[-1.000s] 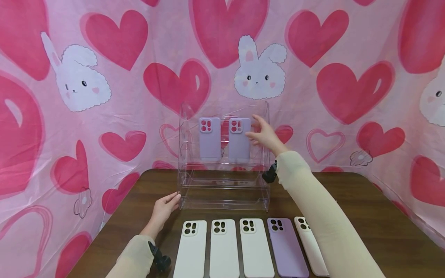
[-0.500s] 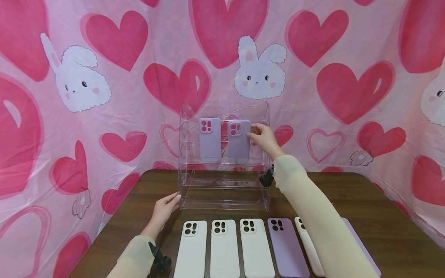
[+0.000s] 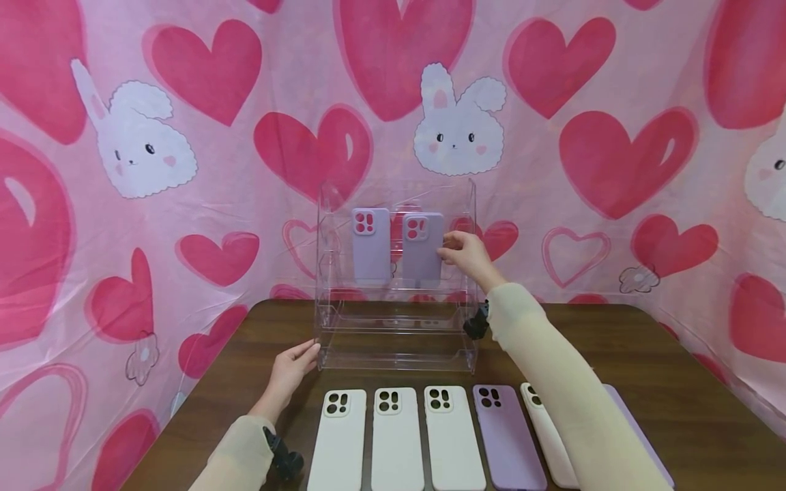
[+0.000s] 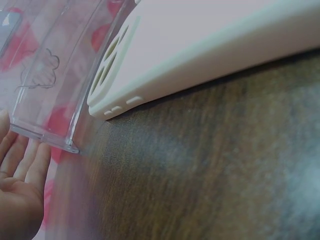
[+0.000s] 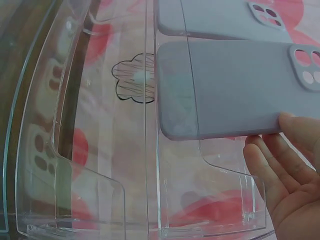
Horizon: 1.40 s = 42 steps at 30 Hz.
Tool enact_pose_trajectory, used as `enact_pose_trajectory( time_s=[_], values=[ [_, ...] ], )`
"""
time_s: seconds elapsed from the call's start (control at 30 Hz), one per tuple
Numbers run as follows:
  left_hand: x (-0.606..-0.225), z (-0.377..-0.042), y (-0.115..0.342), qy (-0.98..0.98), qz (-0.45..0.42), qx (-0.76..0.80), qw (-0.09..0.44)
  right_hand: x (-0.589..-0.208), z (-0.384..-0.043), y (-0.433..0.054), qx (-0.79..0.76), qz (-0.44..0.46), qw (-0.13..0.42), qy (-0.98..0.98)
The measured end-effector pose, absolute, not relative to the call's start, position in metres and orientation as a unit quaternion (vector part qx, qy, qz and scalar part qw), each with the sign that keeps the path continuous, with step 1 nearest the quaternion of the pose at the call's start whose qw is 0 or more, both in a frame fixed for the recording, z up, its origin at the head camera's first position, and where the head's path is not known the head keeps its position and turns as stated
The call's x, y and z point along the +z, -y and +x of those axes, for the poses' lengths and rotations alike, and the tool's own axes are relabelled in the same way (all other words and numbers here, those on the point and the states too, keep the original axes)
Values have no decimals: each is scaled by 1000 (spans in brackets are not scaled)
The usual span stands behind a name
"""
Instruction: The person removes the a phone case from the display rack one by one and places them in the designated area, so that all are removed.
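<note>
Toward the back of the table stands a clear tiered display stand. My right hand pinches the right edge of a light purple phone case, which stands upright in an upper tier. In the right wrist view, the thumb lies at the near edge of this case and the other fingers are partly behind it. A second light purple case stands to its left in the same tier. My left hand holds the stand's lower left edge between thumb and fingers, as the left wrist view shows.
Several phone cases lie in a row at the front of the brown table, among them a white case and a purple case. My right sleeve covers part of the row's right end. A pink heart-patterned cloth hangs behind.
My right hand has come down along the right-hand case's edge and now pinches it. That case sits slightly lower and is tilted a little. The left hand has stayed at the stand.
</note>
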<state>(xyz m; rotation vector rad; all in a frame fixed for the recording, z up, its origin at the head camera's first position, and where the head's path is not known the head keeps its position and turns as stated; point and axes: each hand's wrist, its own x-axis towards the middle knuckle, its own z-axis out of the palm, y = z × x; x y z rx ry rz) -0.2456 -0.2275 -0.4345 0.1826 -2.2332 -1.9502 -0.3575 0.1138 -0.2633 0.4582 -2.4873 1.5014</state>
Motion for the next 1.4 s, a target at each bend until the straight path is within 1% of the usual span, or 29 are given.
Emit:
enact_pose_trajectory(
  time_s=[0.33,0.6,0.83,1.07,1.23,1.4],
  values=[
    [-434,-245,228,746,63,-657,87,-263,-356,-115,512,175,122,832],
    [-433,-245,228,744,66,-659,84,-255,-349,-114,546,181,132,807],
    [-432,-244,228,743,63,-661,89,-247,-337,-119,566,193,124,792],
    [-433,-243,228,743,60,-661,90,-250,-327,-128,612,200,111,757],
    [-434,-244,228,741,62,-662,91,-253,-322,-139,648,211,104,725],
    [-434,-243,228,743,63,-661,89,-256,-315,-156,658,220,111,712]
  ],
)
